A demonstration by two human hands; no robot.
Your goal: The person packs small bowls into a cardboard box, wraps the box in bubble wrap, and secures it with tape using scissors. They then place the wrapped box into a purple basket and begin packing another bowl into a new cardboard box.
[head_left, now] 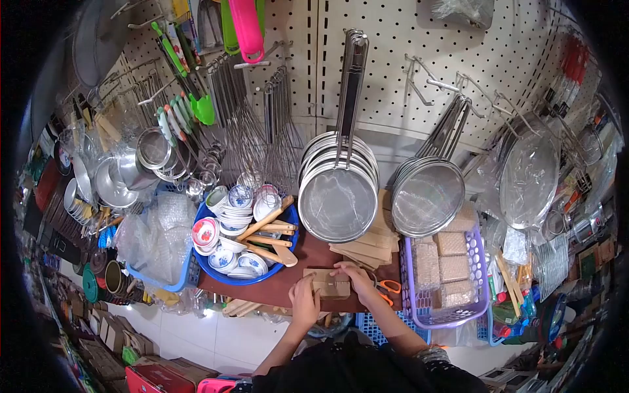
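A small brown cardboard box (331, 288) lies low on the reddish-brown table (295, 296), near the front edge. My left hand (305, 300) grips its left side with bent fingers. On its upper right corner, my right hand (356, 280) holds on with the fingertips, thumb toward the middle. The undersides of both hands' grips are hidden. Just right of my right hand lie orange-handled scissors (389, 288), partly covered by the wrist. Flat cardboard pieces (367, 243) are stacked behind the box, under the hanging strainers.
A blue basin (244, 280) of small bowls and wooden-handled utensils stands left. At the right is a purple basket (432, 319) of bubble-wrapped packages. Large strainers (338, 203) hang low over the table from a pegboard (380, 59). A light-blue basket (164, 283) holds bubble wrap.
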